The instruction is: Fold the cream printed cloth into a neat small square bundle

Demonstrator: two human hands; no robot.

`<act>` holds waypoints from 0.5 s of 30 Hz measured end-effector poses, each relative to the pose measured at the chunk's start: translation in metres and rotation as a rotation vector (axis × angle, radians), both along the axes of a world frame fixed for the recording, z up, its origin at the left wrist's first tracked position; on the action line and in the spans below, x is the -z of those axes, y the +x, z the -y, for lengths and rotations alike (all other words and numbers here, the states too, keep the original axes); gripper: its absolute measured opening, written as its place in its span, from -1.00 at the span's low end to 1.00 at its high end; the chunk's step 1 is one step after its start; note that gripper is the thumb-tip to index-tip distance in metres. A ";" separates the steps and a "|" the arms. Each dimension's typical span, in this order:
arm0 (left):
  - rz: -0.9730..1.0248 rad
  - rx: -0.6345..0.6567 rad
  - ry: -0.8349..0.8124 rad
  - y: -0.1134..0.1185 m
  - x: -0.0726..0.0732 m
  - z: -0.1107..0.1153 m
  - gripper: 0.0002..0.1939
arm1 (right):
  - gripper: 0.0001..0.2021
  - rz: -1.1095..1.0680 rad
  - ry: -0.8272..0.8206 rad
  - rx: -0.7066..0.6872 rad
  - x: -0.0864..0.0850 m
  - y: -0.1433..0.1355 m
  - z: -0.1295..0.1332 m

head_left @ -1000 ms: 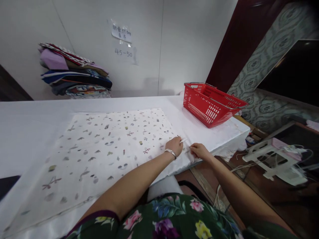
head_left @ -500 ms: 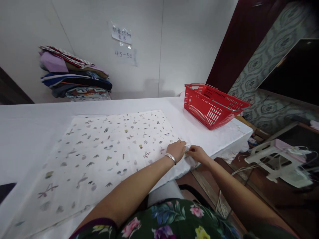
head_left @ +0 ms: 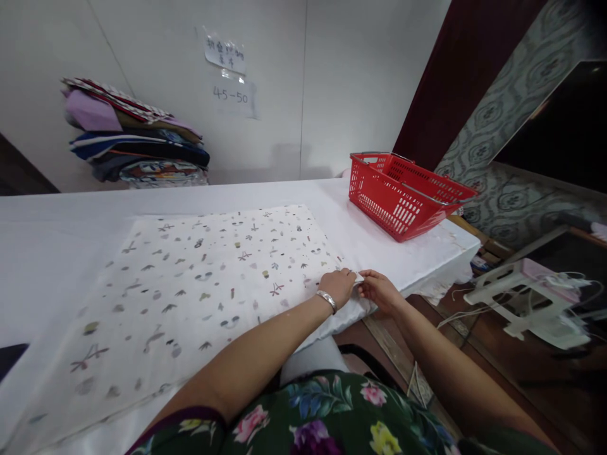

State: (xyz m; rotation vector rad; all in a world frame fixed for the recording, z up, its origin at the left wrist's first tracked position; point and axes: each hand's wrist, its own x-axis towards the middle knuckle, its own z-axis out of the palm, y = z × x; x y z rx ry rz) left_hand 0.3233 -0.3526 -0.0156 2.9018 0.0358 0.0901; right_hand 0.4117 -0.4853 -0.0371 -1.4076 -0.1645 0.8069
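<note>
A white printed cloth (head_left: 213,272) with small brown, grey and yellow motifs lies spread flat on the white-covered table (head_left: 327,196). At its near right corner my left hand (head_left: 337,285), with a silver bracelet at the wrist, is closed on the cloth's edge. Just to the right, my right hand (head_left: 379,291) pinches the tip of the same corner. A small white piece of the corner shows between the two hands; the fingertips partly hide it.
A red plastic shopping basket (head_left: 403,196) stands at the table's right end. Folded fabrics (head_left: 142,136) are stacked at the back left against the wall. A dark flat object (head_left: 10,360) lies at the left edge. A white stool (head_left: 540,297) with cables stands on the floor at right.
My right hand has shifted slightly at the corner and its fingers have turned upward, leaving more of the white corner visible. My left hand stays nearly in place. The view has tilted a little.
</note>
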 end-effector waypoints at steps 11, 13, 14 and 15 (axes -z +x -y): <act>-0.007 -0.018 -0.003 0.002 0.002 0.002 -0.70 | -0.59 0.123 -0.078 0.019 -0.003 -0.006 -0.005; -0.006 -0.015 0.000 0.003 0.002 0.003 -0.70 | -0.54 0.125 -0.076 0.042 -0.002 -0.006 -0.006; -0.004 -0.014 0.002 0.002 0.001 0.003 -0.71 | -0.52 0.134 -0.079 0.053 -0.001 -0.006 -0.007; -0.002 -0.014 0.005 0.001 0.001 0.004 -0.72 | -0.51 0.149 -0.085 0.064 0.000 -0.007 -0.007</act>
